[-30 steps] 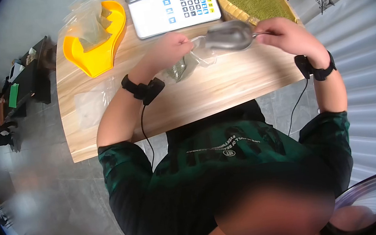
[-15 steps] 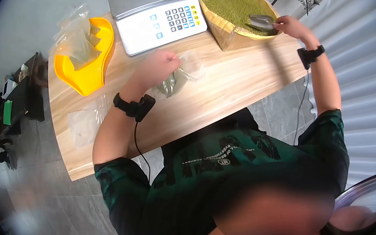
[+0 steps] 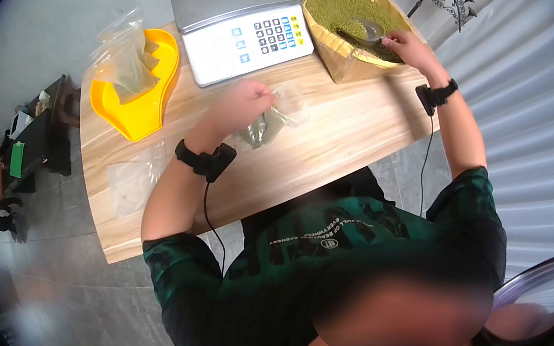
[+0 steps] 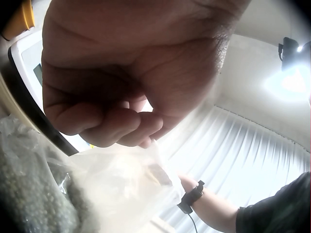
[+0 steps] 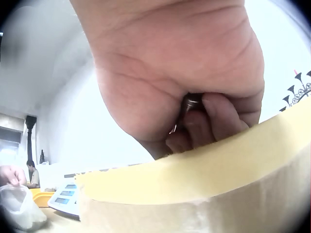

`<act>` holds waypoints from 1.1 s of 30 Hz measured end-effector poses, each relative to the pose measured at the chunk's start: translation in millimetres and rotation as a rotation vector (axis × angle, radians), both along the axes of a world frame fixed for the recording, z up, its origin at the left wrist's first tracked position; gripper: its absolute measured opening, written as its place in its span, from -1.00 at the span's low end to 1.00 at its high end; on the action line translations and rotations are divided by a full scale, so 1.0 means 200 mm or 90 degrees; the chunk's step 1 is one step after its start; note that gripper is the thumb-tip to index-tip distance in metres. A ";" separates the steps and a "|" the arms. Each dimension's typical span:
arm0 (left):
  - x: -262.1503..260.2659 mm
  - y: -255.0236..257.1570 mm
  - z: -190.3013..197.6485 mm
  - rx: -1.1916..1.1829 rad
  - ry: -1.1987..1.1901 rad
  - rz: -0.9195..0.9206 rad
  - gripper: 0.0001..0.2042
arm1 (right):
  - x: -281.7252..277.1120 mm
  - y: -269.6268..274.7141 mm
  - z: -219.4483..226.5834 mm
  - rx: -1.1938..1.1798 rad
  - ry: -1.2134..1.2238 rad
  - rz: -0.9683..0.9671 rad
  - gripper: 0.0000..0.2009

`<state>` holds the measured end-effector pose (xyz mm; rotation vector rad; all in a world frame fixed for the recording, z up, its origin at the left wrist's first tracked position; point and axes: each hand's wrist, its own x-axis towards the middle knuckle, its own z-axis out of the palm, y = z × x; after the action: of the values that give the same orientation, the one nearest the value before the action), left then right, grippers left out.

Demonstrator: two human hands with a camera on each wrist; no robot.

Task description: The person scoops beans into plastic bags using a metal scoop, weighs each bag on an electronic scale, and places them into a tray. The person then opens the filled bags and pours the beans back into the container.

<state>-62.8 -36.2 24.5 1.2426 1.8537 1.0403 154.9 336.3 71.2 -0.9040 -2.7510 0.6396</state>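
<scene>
My left hand [image 3: 240, 106] pinches the top edge of a clear plastic bag [image 3: 294, 105] on the table. Green beans fill the bag's lower part, and in the left wrist view the beans [image 4: 31, 194] show through the plastic below the curled fingers. At the right, my right hand [image 3: 411, 51] grips the handle of a metal scoop [image 3: 372, 29]. The scoop's bowl lies in the green beans [image 3: 350, 9] of an open paper sack [image 3: 341, 65]. In the right wrist view the fingers curl round the scoop handle [image 5: 192, 101], just over the sack's folded rim [image 5: 194, 182].
A white electronic scale [image 3: 220, 58] with a grey platform stands at the back, left of the sack. To its left a yellow tray [image 3: 137, 121] holds filled clear bags [image 3: 130, 70]. A flat plastic bag [image 3: 130, 185] lies on the wooden table [image 3: 225, 201] at the left.
My right hand has carried the scoop from beside the plastic bag over to the sack and down into the beans. My left hand still holds the bag, now lower over the table.
</scene>
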 end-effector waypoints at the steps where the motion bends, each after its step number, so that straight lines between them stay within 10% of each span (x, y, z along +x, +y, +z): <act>1: 0.00 0.00 0.00 -0.005 0.009 -0.006 -0.68 | 0.04 -0.02 0.00 0.002 -0.002 -0.001 -0.69; 16: 0.01 0.01 -0.02 0.010 -0.013 -0.011 -0.72 | 0.29 -0.10 -0.10 -0.243 0.371 -0.087 -0.84; 26: 0.00 0.01 -0.04 0.024 -0.030 0.001 -0.73 | 0.30 -0.51 -0.06 -0.498 0.168 0.106 -0.89; 33: 0.00 0.01 -0.04 -0.025 -0.099 0.000 -0.76 | 0.12 -0.72 0.08 -0.296 -0.031 0.272 -0.82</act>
<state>-63.0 -35.1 16.7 1.1070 1.7463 1.0651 179.1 193.1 87.4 -0.3886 -2.9111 1.3867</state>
